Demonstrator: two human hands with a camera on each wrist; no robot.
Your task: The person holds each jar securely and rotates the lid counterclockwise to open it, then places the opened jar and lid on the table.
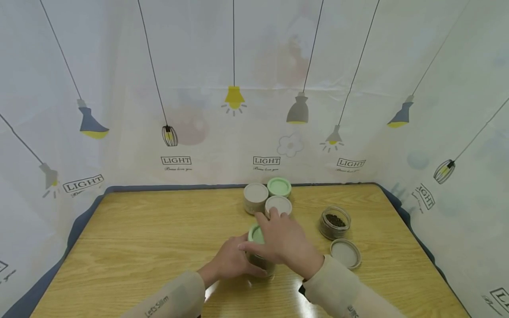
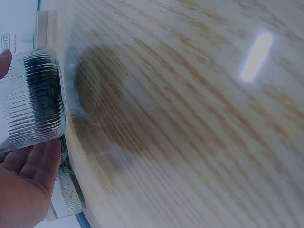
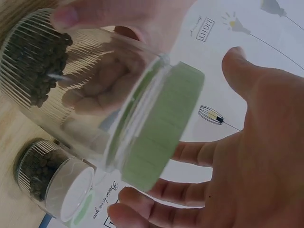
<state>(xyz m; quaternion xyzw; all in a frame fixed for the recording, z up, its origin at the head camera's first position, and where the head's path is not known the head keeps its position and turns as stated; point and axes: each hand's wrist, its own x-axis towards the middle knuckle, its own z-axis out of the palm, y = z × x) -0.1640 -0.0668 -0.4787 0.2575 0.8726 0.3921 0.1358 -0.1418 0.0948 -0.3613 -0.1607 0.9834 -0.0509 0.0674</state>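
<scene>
A ribbed clear jar point(image 1: 263, 265) with a green screw lid point(image 1: 256, 234) stands upright near the front middle of the table. My left hand point(image 1: 228, 260) grips its side, thumb and fingers around the glass. Dark bean-like pieces fill the bottom of this jar point(image 3: 35, 59). Over the lid is my right hand point(image 1: 288, 243), palm down. In the right wrist view, the thumb of that hand point(image 3: 266, 137) is spread away from the green lid point(image 3: 164, 128), and its fingers extend past the lid's edge; whether they touch it I cannot tell.
Behind stand two jars with whitish lids point(image 1: 255, 194), point(image 1: 278, 205), and a green-lidded jar point(image 1: 279, 187). To the right, a lidless jar point(image 1: 335, 229) holds dark pieces, with a loose pale lid point(image 1: 345, 254) in front. A printed cloth point(image 1: 214, 145) encloses the wooden table point(image 1: 159, 229).
</scene>
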